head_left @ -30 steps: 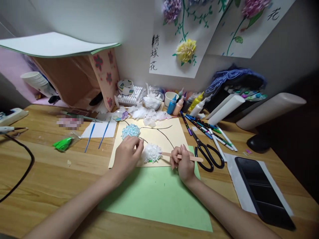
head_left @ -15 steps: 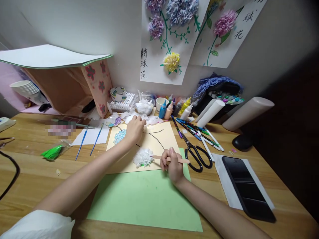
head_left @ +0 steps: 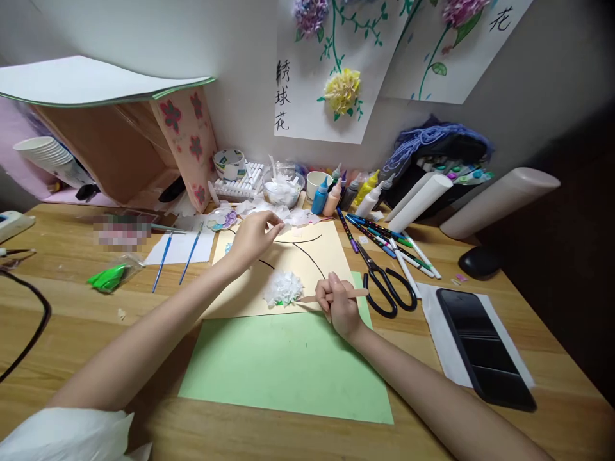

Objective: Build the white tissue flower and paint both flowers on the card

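Wooden stick (head_left: pixel 356 294) points left; axis nearly crosswise.

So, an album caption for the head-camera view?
Right hand holding a flat, pale wooden stick beside a ruffled white paper flower.

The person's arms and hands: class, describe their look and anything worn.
The left hand and right hand are bare, without visible gloves or rings. A loose white sleeve shows on the left arm; the right forearm shows no sleeve.
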